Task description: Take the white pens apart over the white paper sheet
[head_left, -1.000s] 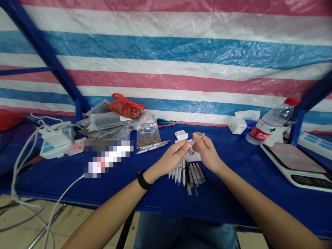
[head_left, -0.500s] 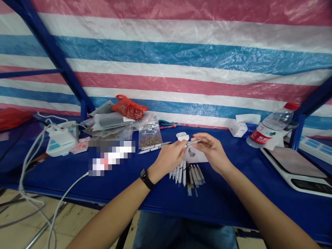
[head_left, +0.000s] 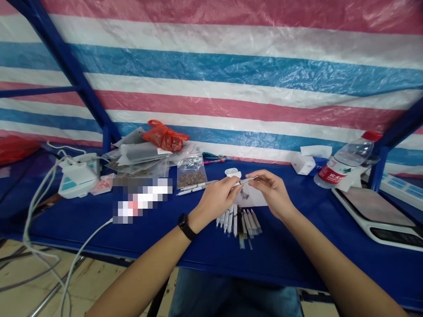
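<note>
A white pen [head_left: 243,181] lies slantwise between my two hands, its tip pointing right. My left hand [head_left: 218,197] is closed around the barrel. At the tip end, the fingers of my right hand [head_left: 271,192] pinch together on the pen. Just below sit several white pen barrels [head_left: 228,221] in a row, with grey-white tapered pen parts [head_left: 251,222] and thin clear tubes [head_left: 241,241] beside them. Small dark pieces [head_left: 244,194] rest on a white sheet [head_left: 256,199] under my hands. Two white pens [head_left: 194,189] lie left of my left hand.
A small open white case [head_left: 233,172] stands behind my hands. Leftward are a bag of brown bits [head_left: 191,178], a red plastic bag [head_left: 167,136] and a power strip with cables [head_left: 77,178]. A water bottle [head_left: 343,163] and a digital scale [head_left: 380,215] stand right.
My right fingers have shifted slightly at the pen's tip, and the pen lies a little flatter. Both hands remain over the same spot.
</note>
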Motion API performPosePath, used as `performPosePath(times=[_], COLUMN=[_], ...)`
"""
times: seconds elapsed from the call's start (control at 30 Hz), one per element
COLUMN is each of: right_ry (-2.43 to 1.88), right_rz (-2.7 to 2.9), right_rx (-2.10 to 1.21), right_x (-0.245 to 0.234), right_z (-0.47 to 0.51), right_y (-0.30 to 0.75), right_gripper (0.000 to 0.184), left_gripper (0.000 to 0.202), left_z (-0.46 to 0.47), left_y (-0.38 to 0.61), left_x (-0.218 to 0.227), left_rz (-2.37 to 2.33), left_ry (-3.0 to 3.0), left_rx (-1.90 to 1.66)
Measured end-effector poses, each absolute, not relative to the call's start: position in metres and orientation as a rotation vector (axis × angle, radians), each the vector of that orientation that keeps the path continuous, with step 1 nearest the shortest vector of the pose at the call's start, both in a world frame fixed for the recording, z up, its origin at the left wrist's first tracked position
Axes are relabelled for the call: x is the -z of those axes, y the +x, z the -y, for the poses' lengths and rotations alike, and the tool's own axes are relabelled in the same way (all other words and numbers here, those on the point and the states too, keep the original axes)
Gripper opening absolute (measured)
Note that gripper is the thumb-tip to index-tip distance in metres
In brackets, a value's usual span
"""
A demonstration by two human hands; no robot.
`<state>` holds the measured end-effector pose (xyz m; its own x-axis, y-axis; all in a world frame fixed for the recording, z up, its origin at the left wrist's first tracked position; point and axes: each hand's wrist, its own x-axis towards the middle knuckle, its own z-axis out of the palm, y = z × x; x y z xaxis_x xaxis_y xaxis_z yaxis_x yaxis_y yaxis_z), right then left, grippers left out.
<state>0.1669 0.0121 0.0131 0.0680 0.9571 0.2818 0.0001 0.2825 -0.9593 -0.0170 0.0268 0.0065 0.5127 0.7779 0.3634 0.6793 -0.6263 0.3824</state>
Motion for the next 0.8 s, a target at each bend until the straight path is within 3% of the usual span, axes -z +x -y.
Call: performPosePath(times=[0.2,0.37,0.8], right_ry=[-1.093,-1.042,-1.043], right_rz=[1.237,1.319,1.296], right_rx=[-0.956,-0.912,-0.901], right_x=[-0.0121,-0.0117,-0.0141], right_z=[-0.0133,-0.0141,-0.0145], right_y=[0.1669,0.1695,0.1712], right_gripper=[0.032,0.023,0.035], left_gripper=[0.022,0.022,0.032], left_z=[-0.0269,-0.0277,-0.0257], left_y=[-0.0175,-0.0184,-0.0179], left_x=[-0.0050,-0.0063,-0.0137], left_rz=[-1.239,-1.238,-1.327], left_ry=[2.558,2.553,2.675], left_rx=[-0.790,-0.776,-0.572])
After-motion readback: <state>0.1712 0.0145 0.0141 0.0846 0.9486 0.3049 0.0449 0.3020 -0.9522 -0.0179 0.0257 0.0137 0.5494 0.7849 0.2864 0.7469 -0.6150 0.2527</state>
